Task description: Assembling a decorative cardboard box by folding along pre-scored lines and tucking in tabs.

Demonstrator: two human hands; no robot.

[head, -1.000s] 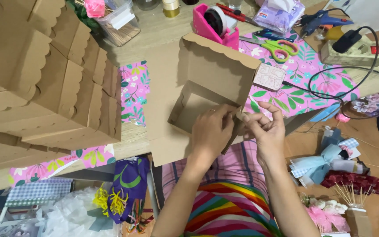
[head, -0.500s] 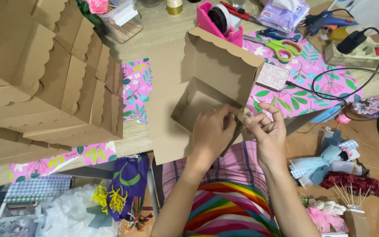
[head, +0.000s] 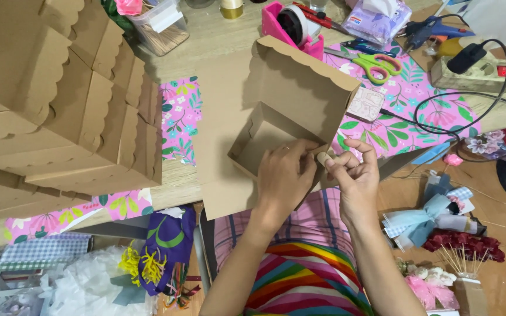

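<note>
A brown cardboard box (head: 265, 137) with a scallop-edged lid stands half folded at the table's near edge, its lid raised at the back. My left hand (head: 285, 178) grips the box's near right corner wall, fingers curled over it. My right hand (head: 352, 175) is just beside it, pinching the same corner flap between thumb and fingers. A flat unfolded cardboard panel (head: 221, 117) lies under and to the left of the box.
A tall stack of finished scalloped boxes (head: 48, 111) fills the left. Behind are a pink tape dispenser (head: 291, 23), green scissors (head: 376, 64), a glue gun (head: 428, 29), a power strip (head: 478, 73) with a black cable. Ribbons and flowers (head: 440, 222) lie at right.
Both hands have stayed at the box's near right corner, working the flap; the box has shifted slightly and my right fingers have closed in on the corner.
</note>
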